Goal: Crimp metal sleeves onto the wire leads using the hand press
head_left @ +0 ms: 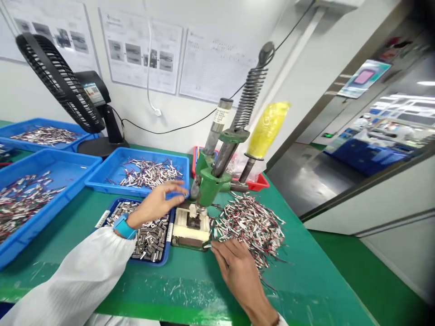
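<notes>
My left hand (158, 203), a blue band on its wrist, is raised between a small tray of metal cylinders (152, 240) and the green hand press (212, 181). Its thumb and fingers are apart, with nothing visible between them. Right of the press base (190, 233), the fingertips of my right hand (236, 267) are pinched on a small wired part (207, 246) with a silvery-white tip. That hand is beside a loose pile of similar wired parts (251, 222). Most of the held part is hidden by my fingers.
A blue tray of wired parts (98, 174) stands behind the cylinder tray, with more blue trays at left. A black fan (61, 86) stands near the wall. Behind the press is a red bin (260, 182). The press handle has a yellow wrapping (268, 129).
</notes>
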### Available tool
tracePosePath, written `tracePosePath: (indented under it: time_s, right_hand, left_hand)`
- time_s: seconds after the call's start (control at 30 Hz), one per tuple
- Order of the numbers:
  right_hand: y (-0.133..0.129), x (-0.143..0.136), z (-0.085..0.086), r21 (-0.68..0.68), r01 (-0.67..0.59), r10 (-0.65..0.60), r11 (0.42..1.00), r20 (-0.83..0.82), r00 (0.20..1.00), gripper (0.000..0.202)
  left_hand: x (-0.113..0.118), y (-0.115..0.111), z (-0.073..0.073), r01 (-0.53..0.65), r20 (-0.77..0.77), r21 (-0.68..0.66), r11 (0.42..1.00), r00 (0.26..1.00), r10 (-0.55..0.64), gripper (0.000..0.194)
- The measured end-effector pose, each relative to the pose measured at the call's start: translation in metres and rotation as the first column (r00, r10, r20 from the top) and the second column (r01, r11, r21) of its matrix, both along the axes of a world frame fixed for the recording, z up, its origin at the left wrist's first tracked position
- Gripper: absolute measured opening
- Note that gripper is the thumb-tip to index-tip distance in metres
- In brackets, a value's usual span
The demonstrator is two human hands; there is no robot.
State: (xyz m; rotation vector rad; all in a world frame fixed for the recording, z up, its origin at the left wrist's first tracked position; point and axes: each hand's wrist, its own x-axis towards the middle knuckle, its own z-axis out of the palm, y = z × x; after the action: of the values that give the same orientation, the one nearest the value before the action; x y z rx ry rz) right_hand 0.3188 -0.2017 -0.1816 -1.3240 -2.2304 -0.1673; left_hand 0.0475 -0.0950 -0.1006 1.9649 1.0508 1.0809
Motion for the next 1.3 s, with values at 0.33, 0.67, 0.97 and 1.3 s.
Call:
tracePosePath:
  time_s: [0.33, 0.67, 0.97, 1.3]
  right_hand:
    - [-0.006, -0.018, 0.023, -0.024, 0.171, -0.146, 0.985, -0.641, 0.753, 0.013]
    - [0.021, -0.085, 0.032, -0.38, 0.051, -0.377, 0.923, -0.874, 0.306, 0.042]
    - [0.033, -0.094, 0.026, -0.608, -0.24, -0.567, 0.756, -0.793, 0.224, 0.057]
    - [0.039, -0.087, 0.007, -0.531, 0.036, -0.471, 0.847, -0.716, 0.515, 0.052]
  left_hand:
    - [-0.037, -0.002, -0.024, 0.049, -0.674, 0.1, 0.994, 0.738, 0.031, 0.022]
    - [-0.019, -0.005, -0.024, 0.058, -0.835, 0.073, 0.996, 0.549, 0.029, 0.018]
    - [-0.02, -0.003, -0.029, 0.125, -0.852, 0.102, 0.987, 0.523, 0.022, 0.023]
    - [-0.009, -0.007, -0.027, 0.118, -0.879, 0.215, 0.969, 0.456, 0.14, 0.026]
